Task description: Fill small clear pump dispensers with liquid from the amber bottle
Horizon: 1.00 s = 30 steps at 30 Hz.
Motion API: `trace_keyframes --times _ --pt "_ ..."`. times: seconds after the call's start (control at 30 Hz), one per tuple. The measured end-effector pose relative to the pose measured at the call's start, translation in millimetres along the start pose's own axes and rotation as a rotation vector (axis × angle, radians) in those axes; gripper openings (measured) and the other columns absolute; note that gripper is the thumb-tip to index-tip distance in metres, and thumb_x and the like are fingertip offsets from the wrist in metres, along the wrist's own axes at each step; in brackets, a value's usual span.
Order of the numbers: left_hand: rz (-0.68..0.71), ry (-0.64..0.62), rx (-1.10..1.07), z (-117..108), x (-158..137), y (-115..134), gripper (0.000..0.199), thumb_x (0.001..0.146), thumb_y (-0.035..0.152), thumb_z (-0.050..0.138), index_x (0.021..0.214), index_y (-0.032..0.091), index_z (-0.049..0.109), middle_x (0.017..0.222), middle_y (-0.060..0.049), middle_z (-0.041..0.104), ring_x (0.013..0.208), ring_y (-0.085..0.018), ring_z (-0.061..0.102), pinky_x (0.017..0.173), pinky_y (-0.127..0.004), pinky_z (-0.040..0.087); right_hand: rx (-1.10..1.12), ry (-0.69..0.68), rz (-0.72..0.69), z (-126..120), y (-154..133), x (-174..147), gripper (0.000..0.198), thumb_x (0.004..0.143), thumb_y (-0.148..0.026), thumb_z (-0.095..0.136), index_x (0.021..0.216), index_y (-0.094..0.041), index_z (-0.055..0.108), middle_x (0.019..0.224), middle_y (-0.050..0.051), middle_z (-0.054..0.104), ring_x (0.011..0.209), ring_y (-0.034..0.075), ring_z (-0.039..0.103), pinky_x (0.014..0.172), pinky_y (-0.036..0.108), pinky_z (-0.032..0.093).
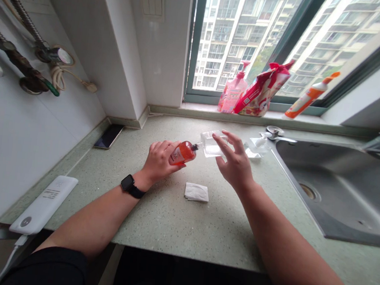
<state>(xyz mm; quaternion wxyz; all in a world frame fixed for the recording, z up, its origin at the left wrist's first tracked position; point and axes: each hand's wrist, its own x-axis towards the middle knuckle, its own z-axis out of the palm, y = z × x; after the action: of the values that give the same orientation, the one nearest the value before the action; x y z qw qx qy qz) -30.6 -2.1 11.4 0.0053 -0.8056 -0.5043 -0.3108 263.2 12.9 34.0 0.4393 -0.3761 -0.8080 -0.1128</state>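
My left hand (pixel 161 160) is wrapped round a bottle of orange-red liquid (pixel 182 153). It is tilted to the right, and its dark threaded neck has no cap on. Close to that neck is the narrow mouth of a clear, empty-looking bottle (pixel 210 145), tipped toward it. The fingers and thumb of my right hand (pixel 237 162) are around the far end of this clear bottle. A folded white tissue (pixel 197 192) lies on the counter below both hands. Right of my right hand, a clear-white pump top (pixel 260 141) rests on a pale wrapper or tissue (pixel 253 154).
A steel sink (pixel 339 193) with a tap (pixel 278 134) is at the right. A phone (pixel 109 136) and a white power bank (pixel 44 204) lie left. Along the windowsill stand a pink pump bottle (pixel 232 93), a red bag (pixel 264 90) and an orange-white bottle (pixel 306 97).
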Motion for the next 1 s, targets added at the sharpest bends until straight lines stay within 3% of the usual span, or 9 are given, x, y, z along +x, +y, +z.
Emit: trace_keyframes --times 0.77,1.0 --pt "0.008 0.005 0.003 0.6 -0.1 -0.6 0.081 0.089 0.071 0.081 0.154 0.026 0.061 0.135 -0.012 0.073 0.123 -0.034 0.065 0.112 -0.05 0.04 0.004 -0.027 0.007 -0.4 -1.6 0.6 0.108 0.089 0.007 0.056 0.173 -0.054 0.029 0.163 0.006 0.049 0.144 0.034 0.059 0.119 0.06 0.061" --pt "0.008 0.005 0.014 0.5 0.0 -0.7 0.082 0.09 0.071 0.08 0.154 0.025 0.06 0.135 -0.012 0.073 0.123 -0.034 0.066 0.112 -0.05 0.041 0.0 -0.052 0.003 -1.9 -6.0 2.0 0.103 0.094 -0.014 0.076 0.176 -0.049 0.025 0.167 0.009 0.044 0.146 0.04 0.056 0.121 0.065 0.057"
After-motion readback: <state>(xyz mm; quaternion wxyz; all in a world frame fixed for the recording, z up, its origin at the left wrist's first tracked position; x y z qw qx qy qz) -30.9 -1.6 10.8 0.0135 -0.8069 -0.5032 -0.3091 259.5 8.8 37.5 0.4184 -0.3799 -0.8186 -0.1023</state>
